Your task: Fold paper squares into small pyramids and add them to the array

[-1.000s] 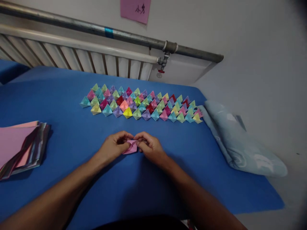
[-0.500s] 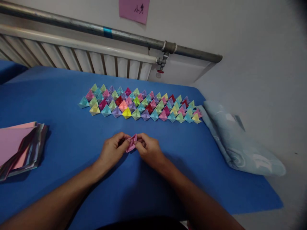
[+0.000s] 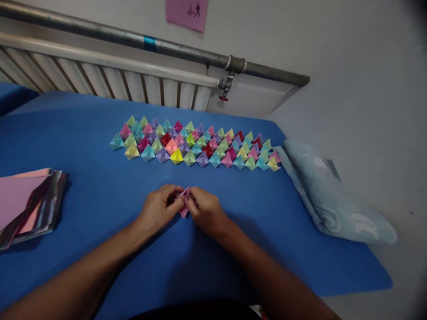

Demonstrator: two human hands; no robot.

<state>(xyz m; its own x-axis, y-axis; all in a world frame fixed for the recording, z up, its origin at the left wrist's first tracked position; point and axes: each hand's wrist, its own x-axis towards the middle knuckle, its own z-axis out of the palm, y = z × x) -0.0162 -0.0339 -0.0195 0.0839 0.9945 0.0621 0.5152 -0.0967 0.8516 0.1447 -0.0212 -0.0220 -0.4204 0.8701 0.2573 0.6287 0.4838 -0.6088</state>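
Observation:
A small pink folded paper boat [image 3: 183, 210] is held between my two hands above the blue tabletop [image 3: 140, 271]. My left hand [image 3: 161, 205] pinches its left side between thumb and fingers. On the right side, my right hand [image 3: 206, 209] grips it the same way, its thumb close to the left thumb. The fingers cover much of the paper, so only its top point and lower tip show. Beyond the hands, several rows of folded paper boats [image 3: 176, 156] in many colours stand close together.
At the left lies a stack of coloured paper sheets [image 3: 23, 195]. A folded pale blue cloth [image 3: 320, 191] rests at the right edge by the wall. Behind the table run a white radiator [image 3: 133, 84] and a metal pipe [image 3: 187, 53] with a red-handled valve [image 3: 223, 98].
Both thumbs have moved inward over the pink paper boat and closer together. The boat is turned a little and more of it is covered. The rows of boats stay put.

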